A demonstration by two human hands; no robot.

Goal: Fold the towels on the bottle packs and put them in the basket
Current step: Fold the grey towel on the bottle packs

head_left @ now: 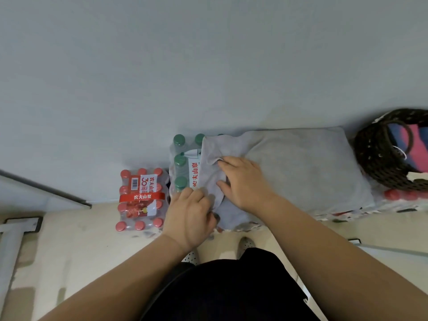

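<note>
Pale grey wall (208, 66) fills the upper half of the view, and below it a beige floor (88, 246) runs toward the person, whose dark clothing (231, 288) shows at the bottom edge. Shrink-wrapped bottle packs stand in a row against the wall. A grey towel (301, 167) lies spread over the top of them, covering most of a green-capped pack (180, 161) on its left side and reaching right almost to a dark woven basket (370, 158). The basket sits on more packs, whose red caps (393, 195) show under its near side, and it holds pink and blue cloth (414, 144). A lower red-capped pack (141, 198) stands on the floor just left of the green-capped one, uncovered. The left hand (190, 216) is at the towel's near left corner, its fingers curled and pinching the cloth where it bunches. The right hand (245, 181) rests palm down on the towel just beside it, fingers stretched out toward the left over a raised wrinkle and thumb held apart, pressing the fabric flat. The towel's left part is creased, while its right part lies smooth.
</note>
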